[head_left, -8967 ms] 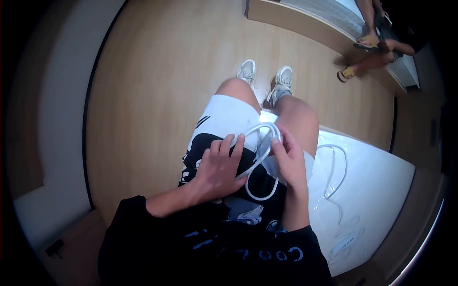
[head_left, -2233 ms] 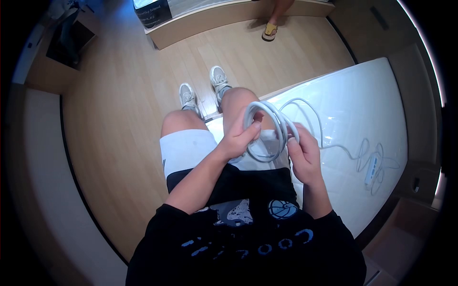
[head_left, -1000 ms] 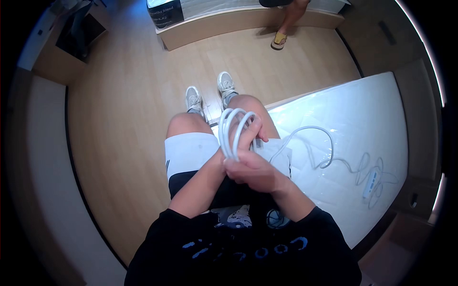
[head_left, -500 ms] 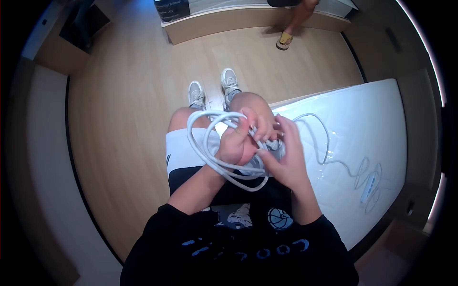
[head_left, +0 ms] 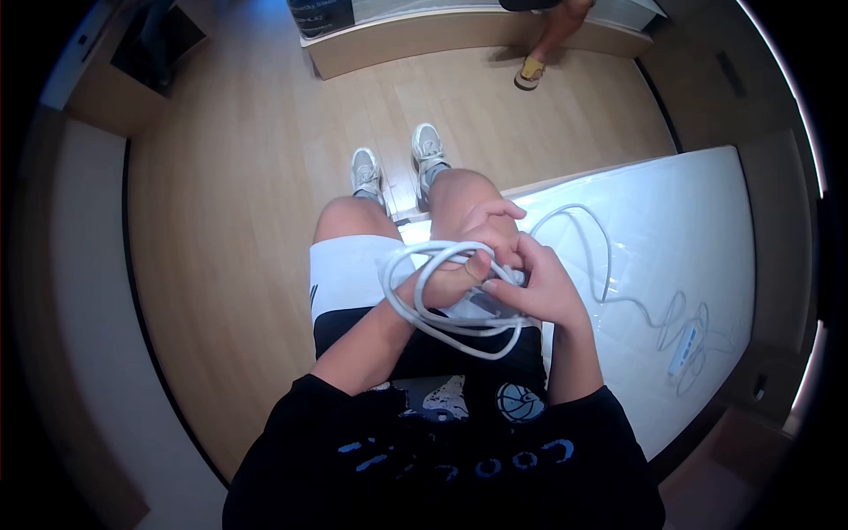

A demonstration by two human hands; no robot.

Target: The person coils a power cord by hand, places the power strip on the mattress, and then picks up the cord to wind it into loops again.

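Note:
Loops of a white cable point(head_left: 402, 305) hang around my left hand point(head_left: 455, 284), which grips the coil over my lap. Its thumb lies across the strands, and some of its fingers extend beyond them. Close against it, my right hand point(head_left: 549, 287) pinches a part of the cable between thumb and fingers; a small grey-white piece there is partly hidden. From the hands the cable runs right over the plastic-covered mattress point(head_left: 636, 221) to a white power strip point(head_left: 685, 349) lying among loose loops of cord.
I sit with both shoes point(head_left: 427, 146) on the wooden floor point(head_left: 256, 177). Across from me stands a low wooden bed frame point(head_left: 415, 49), with another person's leg and yellow sandal point(head_left: 530, 72) in front. A dark cabinet wall point(head_left: 786, 230) rises at the right.
Both hands and the coil have shifted slightly right and down. My right hand's fingers have closed in on the cable, and some of my left fingers have stretched out.

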